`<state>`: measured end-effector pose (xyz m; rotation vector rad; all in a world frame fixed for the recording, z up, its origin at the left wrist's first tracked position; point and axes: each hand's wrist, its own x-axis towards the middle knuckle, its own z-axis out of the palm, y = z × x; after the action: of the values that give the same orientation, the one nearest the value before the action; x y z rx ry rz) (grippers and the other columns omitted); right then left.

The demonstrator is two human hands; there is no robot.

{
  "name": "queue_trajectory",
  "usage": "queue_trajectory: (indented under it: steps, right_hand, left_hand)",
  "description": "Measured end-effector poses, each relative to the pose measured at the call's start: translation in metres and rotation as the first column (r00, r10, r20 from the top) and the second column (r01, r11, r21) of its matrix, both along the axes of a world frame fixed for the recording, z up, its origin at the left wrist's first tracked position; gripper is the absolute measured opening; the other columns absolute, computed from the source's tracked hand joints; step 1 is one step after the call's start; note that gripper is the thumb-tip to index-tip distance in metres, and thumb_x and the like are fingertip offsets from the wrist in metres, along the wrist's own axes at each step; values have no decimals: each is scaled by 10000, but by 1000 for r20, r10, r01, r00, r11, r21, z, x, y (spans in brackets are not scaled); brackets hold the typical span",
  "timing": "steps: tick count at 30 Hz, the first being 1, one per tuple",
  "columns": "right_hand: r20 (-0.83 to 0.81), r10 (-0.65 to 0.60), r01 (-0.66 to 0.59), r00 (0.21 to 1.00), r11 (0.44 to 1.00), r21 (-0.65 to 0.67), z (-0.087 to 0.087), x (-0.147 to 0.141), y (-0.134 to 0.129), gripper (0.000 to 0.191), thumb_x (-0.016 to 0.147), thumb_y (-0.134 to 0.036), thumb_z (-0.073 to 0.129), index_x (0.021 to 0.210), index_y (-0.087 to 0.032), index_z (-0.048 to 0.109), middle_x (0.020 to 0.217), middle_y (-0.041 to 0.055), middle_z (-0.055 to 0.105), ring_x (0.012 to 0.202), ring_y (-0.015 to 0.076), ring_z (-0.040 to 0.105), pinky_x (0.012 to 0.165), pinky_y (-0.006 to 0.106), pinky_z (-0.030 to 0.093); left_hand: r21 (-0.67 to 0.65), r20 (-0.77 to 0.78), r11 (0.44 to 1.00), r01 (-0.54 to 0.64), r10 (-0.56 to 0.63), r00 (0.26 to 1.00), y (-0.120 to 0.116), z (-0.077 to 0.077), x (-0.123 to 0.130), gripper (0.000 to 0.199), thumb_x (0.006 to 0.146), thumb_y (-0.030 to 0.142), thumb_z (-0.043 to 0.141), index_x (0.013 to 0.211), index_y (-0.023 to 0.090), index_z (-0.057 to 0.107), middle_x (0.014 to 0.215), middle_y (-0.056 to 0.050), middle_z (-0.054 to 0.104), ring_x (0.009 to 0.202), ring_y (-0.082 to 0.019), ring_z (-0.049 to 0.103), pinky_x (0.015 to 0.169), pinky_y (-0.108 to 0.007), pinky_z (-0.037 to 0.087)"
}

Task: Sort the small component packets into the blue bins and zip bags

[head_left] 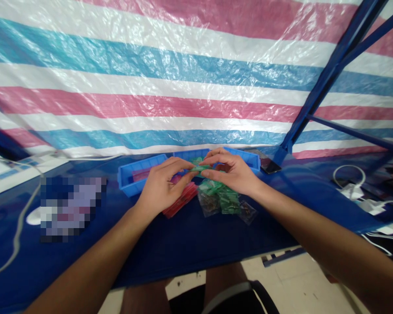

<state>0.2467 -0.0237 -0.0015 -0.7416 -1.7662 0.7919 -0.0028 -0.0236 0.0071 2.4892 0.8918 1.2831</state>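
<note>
Both hands were at work on one small green plastic packet (201, 168), held up over the near side of the blue bins, so the step in hand looked to be handling that single piece between the fingertips. The left hand (163, 185) had its thumb and forefinger drawn nearly together on one end; the right hand (234, 172) pinched the other end, its thumb below and its fingers curled above. Whether the packet was open or sealed could not be told. Under and beside the left hand lay a stack of red packets (181, 200); below the right hand were loose green packets (229, 201), with a clear packet of dark contents (209, 203) against them and another clear packet (248, 212) at their right edge. The left bin (126, 179) held pink packets (140, 174), the middle bin (186, 155) stood partly behind the fingers, and the right bin (249, 159) was angled near a dark phone (271, 167). As a judgement, any further move called for a light pinch at both ends, since such thin film could crease or slip, and for wrists kept clear of the loose packets on the blue tabletop (183, 244).
</note>
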Motion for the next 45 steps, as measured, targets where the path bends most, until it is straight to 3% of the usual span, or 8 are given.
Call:
queue_trajectory:
  steps: [6, 12, 15, 22, 25, 32, 38, 45]
  right_hand:
    - [-92, 61, -78, 994, 977, -197, -5, -3, 2, 380, 869, -502, 912, 1110, -230, 803, 916, 16, 815, 709, 157, 703, 678, 311, 594]
    - [-213, 18, -72, 977, 966, -248, -4, -1, 7, 467, 812, -494, 958, 1131, -228, 742, 1053, 33, 820, 870, 173, 762, 755, 293, 619]
    - [-214, 13, -68, 977, 966, -250, -5, -1, 8, 521, 793, -492, 971, 1175, -234, 730, 1161, 47, 801, 867, 162, 757, 696, 265, 611]
    - [-186, 90, -146, 978, 938, -314, -2, -5, 1, 428, 958, -633, 785, 1100, -230, 762, 945, 28, 803, 682, 157, 732, 559, 271, 566]
    - [-147, 120, -160, 982, 941, -298, 1, -5, -1, 443, 962, -661, 767, 1067, -231, 759, 790, 0, 762, 646, 166, 722, 558, 282, 563]
    - [-225, 139, -189, 964, 957, -221, -1, -11, -2, 526, 846, -545, 918, 1191, -264, 637, 933, -21, 783, 653, 154, 749, 573, 289, 593]
    - [-244, 50, -103, 968, 972, -211, -8, -8, 5, 568, 906, -515, 867, 1312, -311, 526, 818, -75, 695, 659, 175, 763, 587, 301, 611]
    - [-7, -250, 250, 968, 968, -4, -9, 5, 14, 332, 1033, -506, 693, 1222, -235, 726, 975, 38, 772, 742, 185, 711, 689, 340, 582]
  left_hand:
    - [-71, -30, 997, 26, -28, 999, -2, 0, 4, 253, 1040, 459, 725, 1030, 213, 784, 1021, -76, 816, 918, -239, 761, 914, -365, 593]
    - [60, -64, 996, 59, -55, 996, 0, 0, 2, 588, 941, 463, 860, 1456, 252, 670, 1462, -125, 685, 1310, -303, 681, 1171, -454, 540]
    - [111, -106, 991, 76, -65, 992, 2, -2, 0, 452, 997, 387, 793, 1426, 276, 707, 1524, -121, 656, 1430, -310, 619, 1246, -495, 488]
    - [113, -59, 993, 43, -37, 998, 4, -3, -3, 208, 1084, 361, 670, 1189, 243, 806, 1196, -86, 828, 1140, -264, 759, 1072, -443, 580]
    - [49, -60, 999, -21, 24, 998, 3, -4, -2, 254, 1084, 429, 675, 1204, 240, 796, 1143, -74, 834, 1055, -258, 774, 1005, -412, 596]
    - [-172, 92, 981, -93, 110, 990, -1, -2, 0, 495, 1036, 509, 728, 1445, 243, 646, 923, -10, 774, 843, -204, 749, 753, -287, 570]
    - [-159, 43, 982, -102, 110, 993, -2, 0, -1, 420, 1083, 490, 644, 1421, 244, 677, 1087, -53, 823, 945, -236, 775, 690, -285, 544]
    - [-48, 44, 973, -227, 229, 972, 6, -1, -9, 368, 1114, 475, 581, 1348, 220, 706, 1193, -81, 806, 1035, -254, 760, 996, -386, 588]
